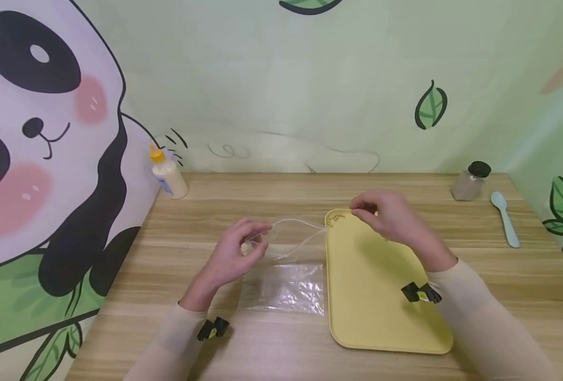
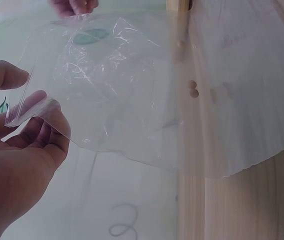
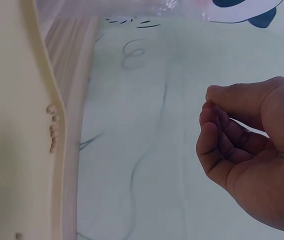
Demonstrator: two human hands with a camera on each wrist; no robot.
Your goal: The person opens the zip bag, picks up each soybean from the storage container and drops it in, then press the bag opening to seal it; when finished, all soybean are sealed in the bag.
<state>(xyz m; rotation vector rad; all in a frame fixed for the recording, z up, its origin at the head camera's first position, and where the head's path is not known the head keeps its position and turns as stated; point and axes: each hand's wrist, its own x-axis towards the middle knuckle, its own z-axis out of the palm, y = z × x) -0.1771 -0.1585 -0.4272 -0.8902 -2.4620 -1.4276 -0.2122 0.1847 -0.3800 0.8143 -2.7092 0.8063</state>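
Note:
My left hand (image 1: 236, 251) holds a clear zip bag (image 1: 286, 288) by one end of its mouth, thumb on the near side and fingers behind the film. The bag's mouth gapes in the head view, and a few small round tan beads (image 2: 193, 89) show through its lower part in the left wrist view. Over the far edge of the yellow tray (image 1: 372, 296), my right hand (image 1: 386, 214) has thumb and index fingertips pinched together. A tiny reddish-brown bead (image 3: 211, 104) shows between them, mostly hidden. Several more beads (image 3: 53, 130) lie in the tray's far left corner.
A glue bottle (image 1: 169, 174) with an orange cap stands at the back left. At the back right are a small jar (image 1: 469, 182) with a black lid and a pale blue spoon (image 1: 505, 219). A painted wall (image 1: 272, 95) rises behind the wooden table (image 1: 262, 196).

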